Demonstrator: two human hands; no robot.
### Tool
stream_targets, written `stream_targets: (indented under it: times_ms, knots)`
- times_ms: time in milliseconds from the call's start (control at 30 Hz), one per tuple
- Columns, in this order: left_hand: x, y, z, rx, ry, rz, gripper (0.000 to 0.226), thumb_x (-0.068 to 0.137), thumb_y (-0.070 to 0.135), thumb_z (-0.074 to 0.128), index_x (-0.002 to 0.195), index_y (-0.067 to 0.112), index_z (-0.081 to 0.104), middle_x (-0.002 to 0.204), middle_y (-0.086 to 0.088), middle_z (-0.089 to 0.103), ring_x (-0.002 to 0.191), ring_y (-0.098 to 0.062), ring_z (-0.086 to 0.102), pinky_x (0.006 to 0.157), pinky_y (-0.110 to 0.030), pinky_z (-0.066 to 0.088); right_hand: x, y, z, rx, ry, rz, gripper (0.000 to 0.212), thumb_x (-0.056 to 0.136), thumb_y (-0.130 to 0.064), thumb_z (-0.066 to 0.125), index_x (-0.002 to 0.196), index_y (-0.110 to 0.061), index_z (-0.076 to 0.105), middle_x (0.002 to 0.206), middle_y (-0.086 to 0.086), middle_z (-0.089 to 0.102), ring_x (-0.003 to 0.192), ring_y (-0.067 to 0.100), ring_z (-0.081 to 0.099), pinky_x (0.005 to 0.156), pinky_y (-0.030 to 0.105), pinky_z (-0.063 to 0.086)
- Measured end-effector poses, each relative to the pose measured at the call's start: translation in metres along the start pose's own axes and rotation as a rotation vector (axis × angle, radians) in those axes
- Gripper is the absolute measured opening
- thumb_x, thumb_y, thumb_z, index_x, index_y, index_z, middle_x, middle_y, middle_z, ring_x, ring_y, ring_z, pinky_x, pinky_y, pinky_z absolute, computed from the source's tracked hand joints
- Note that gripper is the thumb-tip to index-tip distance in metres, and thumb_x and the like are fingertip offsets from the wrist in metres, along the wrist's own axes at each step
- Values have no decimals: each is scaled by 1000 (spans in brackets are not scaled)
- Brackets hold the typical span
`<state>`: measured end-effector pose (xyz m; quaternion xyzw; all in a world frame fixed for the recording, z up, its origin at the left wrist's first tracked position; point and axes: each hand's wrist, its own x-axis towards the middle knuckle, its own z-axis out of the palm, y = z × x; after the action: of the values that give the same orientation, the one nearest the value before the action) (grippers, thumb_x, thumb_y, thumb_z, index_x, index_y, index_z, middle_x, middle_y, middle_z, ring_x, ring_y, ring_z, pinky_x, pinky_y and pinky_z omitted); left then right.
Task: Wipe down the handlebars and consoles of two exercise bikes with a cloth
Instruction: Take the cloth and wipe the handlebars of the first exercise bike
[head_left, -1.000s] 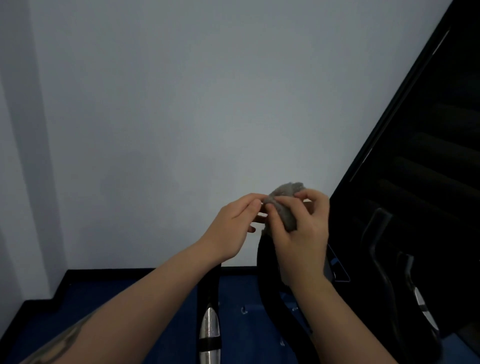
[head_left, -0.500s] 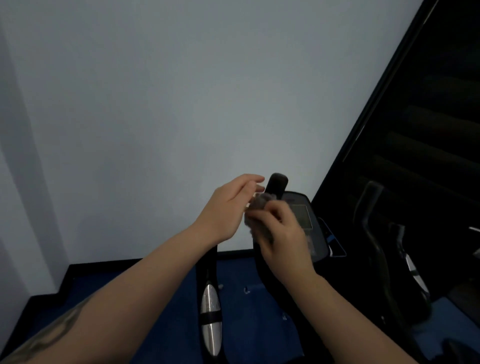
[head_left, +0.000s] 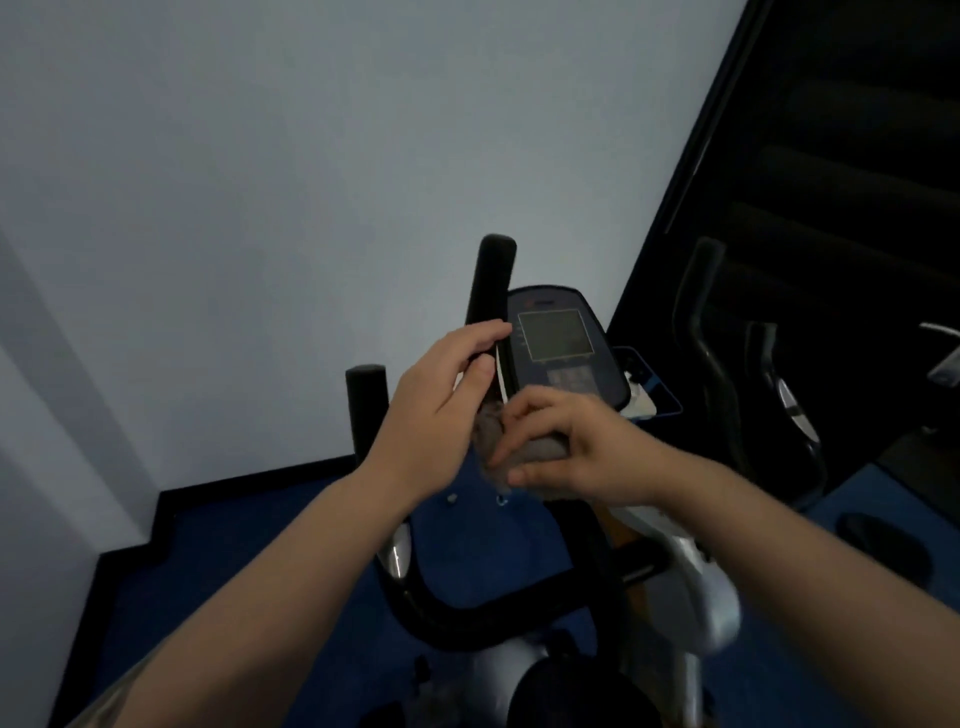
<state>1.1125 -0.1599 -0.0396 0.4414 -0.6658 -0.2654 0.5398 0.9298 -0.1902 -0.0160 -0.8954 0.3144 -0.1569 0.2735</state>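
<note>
Right hand (head_left: 582, 452) pinches a grey cloth (head_left: 524, 447), thumb under and fingers curled over the wad, just below the console (head_left: 558, 343). Left hand (head_left: 436, 410) is wrapped round the upright black grip (head_left: 491, 280) of the near bike's handlebar, its fingers curled across the front of the grip and the thumb laid along it, right above the cloth. The two hands nearly touch, and the cloth sits between them against the lower part of that grip.

Beside the grip, on its right, the console tilts up toward the camera, with a grey square screen and a block of small buttons below it; the buttons are too blurred to read. A second black grip (head_left: 366, 410) stands to the left of the left wrist, apart from both hands. Lower down, the black handlebar tube (head_left: 467, 618) curves in a U under the forearms, and the bike's silver body (head_left: 696, 597) shows below the right forearm.

To the right stands a second bike (head_left: 748, 395), dark and partly lost against a black panel (head_left: 831, 156); only its curved bars and a silver patch are plain. Blue floor (head_left: 234, 561) lies below, edged by a black skirting along a pale wall (head_left: 260, 182).
</note>
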Motion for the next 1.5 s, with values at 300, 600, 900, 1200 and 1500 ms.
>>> stream_targets:
  times_ms: [300,600,900,1200,1500]
  knots:
    - [-27,5,27,-17,-5,-111,32,101,16,39,126,27,57,123,8,61,114,1,54,96,-16,43,-25,3,39,150,424,85,20,82,-13,74,102,-18,72,104,-3,60,100,4,57,93,19,44]
    - [-60,15,67,281,-134,-100,32,101,19,37,125,28,57,124,22,49,130,8,31,115,-19,-3,-108,3,61,206,467,252,19,80,-14,75,94,-27,73,100,-8,57,96,-1,55,86,10,40]
    - [-86,23,91,425,-184,-124,35,100,23,40,131,24,55,150,5,40,147,-9,12,121,-41,12,-173,-18,110,315,632,395,16,80,-17,75,92,-26,74,96,-11,61,94,0,59,80,11,45]
    - [-99,22,92,527,-223,-56,43,100,23,38,143,20,41,158,6,25,148,-7,2,122,-34,10,-118,-3,102,-81,791,633,21,95,-24,54,112,-23,67,115,-5,53,91,3,54,79,15,41]
    - [-100,22,91,534,-224,-63,43,100,23,38,144,20,40,158,7,24,147,-5,1,122,-33,9,-107,1,86,-105,687,636,22,97,-23,51,108,-20,69,111,-2,56,91,13,58,77,25,42]
